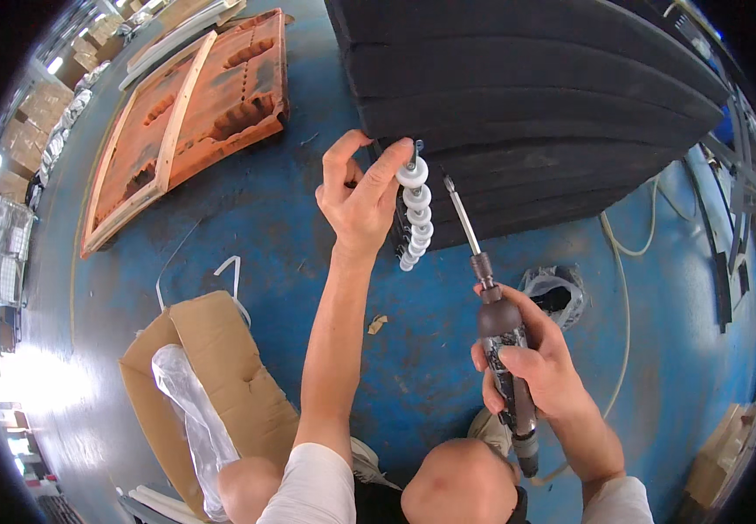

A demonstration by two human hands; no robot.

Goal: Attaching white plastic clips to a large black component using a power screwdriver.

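Note:
A row of several white rollers (419, 216) runs along the edge of a large black ribbed panel (518, 96). My left hand (362, 188) is at the row's far end, thumb and fingers bent in against the panel's edge. A small metal piece (418, 147) shows at the fingertip by the first roller; what the fingers grip is partly hidden. My right hand (531, 349) is wrapped round a dark power screwdriver (502, 327). Its long bit (462, 210) points up and away, its tip apart from the rollers and close to the black panel.
An open cardboard box (225, 349) with clear plastic wrap (190, 402) stands at the lower left. Farther left lies an orange moulded panel (238, 87) with a wooden frame (182, 118). To the right are a clear plastic bag (577, 301) and a pale hose (625, 306) on the blue floor (413, 358).

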